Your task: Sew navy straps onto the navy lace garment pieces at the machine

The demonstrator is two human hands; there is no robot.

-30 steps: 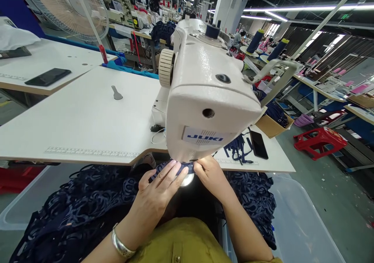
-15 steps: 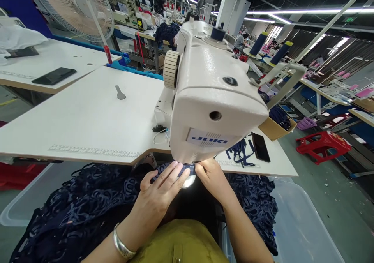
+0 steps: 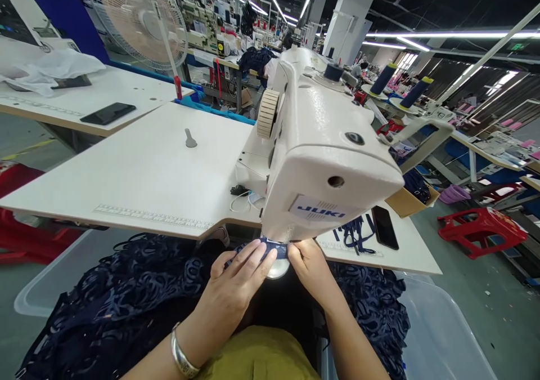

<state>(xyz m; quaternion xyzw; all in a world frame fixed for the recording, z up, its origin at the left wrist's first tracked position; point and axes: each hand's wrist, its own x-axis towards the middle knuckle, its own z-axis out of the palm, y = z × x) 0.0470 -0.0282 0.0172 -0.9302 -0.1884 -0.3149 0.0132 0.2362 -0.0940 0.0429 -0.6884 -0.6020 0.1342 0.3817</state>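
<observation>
A white JUKI sewing machine stands on the white table. Under its head lies a navy fabric piece. My left hand rests on that piece with its fingers stretched out flat. My right hand pinches the piece's right end, fingers closed, just under the machine's front. A big heap of navy lace fabric spreads across my lap on both sides. The needle area is hidden by the machine head.
A black phone and navy straps lie on the table right of the machine. Clear plastic bins flank me. A fan, another table with a phone, thread cones and a red stool stand around.
The view has shifted, so the machine sits further right and lower. Both hands stay on the navy piece under the machine head, with little visible movement.
</observation>
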